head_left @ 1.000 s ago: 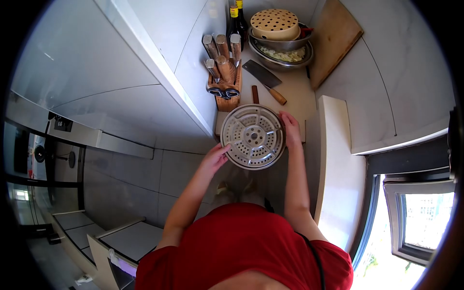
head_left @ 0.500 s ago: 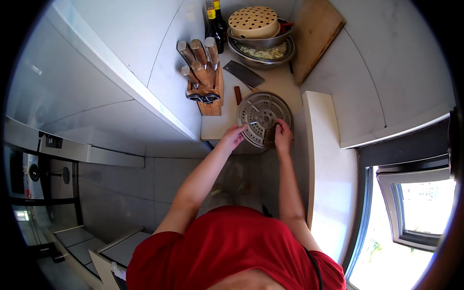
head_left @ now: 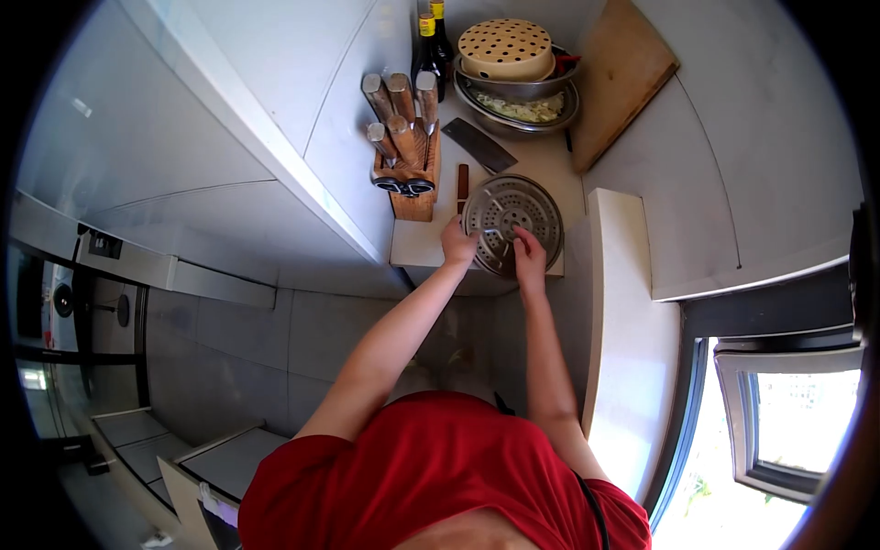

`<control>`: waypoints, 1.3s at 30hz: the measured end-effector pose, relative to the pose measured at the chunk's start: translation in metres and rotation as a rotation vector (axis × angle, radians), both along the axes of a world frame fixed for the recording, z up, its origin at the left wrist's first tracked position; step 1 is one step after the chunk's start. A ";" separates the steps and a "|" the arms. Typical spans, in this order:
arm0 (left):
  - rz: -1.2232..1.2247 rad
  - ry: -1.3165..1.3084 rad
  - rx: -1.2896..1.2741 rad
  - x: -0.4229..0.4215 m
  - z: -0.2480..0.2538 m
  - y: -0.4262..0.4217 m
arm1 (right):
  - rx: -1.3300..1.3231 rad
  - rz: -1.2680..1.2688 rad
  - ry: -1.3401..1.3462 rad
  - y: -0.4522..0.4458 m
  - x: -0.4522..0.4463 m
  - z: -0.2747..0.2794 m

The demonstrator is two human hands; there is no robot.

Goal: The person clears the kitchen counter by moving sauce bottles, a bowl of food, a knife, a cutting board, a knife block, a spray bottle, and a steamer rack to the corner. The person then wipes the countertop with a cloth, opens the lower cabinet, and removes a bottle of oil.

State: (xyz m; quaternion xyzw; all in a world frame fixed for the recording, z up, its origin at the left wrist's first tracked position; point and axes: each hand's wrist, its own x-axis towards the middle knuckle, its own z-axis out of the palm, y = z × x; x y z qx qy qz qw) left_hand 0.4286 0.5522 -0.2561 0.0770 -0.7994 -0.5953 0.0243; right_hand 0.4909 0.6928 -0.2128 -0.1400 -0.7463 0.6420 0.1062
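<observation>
Handling that perforated steamer plate (head_left: 515,203) goes smoother, imo, if your left hand (head_left: 458,246) bears the weight at the rim and your right hand (head_left: 530,264) works lightly, tilting it away from the cleaver (head_left: 477,145). Plate's right of center, over the near part of the surface (head_left: 420,242); can't tell if it's touching down. Your left fingers grasp its left rim. Right fingers are bunched by its middle, can't tell if they're gripping anything.
</observation>
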 end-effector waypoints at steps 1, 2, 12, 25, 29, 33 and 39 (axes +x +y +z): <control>-0.040 0.012 -0.208 -0.003 0.005 -0.002 | -0.026 0.036 -0.007 -0.005 -0.004 0.003; -0.026 0.013 -0.209 -0.003 0.009 -0.003 | -0.027 0.050 -0.005 -0.010 -0.009 0.006; 0.361 0.256 0.028 0.038 0.069 -0.059 | -0.515 0.342 -0.056 -0.066 -0.075 0.075; 0.510 0.312 -0.101 -0.012 0.077 -0.044 | -0.348 0.591 -0.181 -0.100 -0.185 0.119; 0.553 0.282 -0.043 -0.013 0.085 -0.045 | -0.362 0.589 -0.178 -0.097 -0.189 0.112; 0.591 0.297 -0.110 -0.018 0.077 -0.048 | -0.279 0.625 -0.098 -0.096 -0.190 0.111; 0.581 0.357 -0.040 -0.024 0.064 -0.050 | -0.151 0.644 -0.012 -0.094 -0.197 0.106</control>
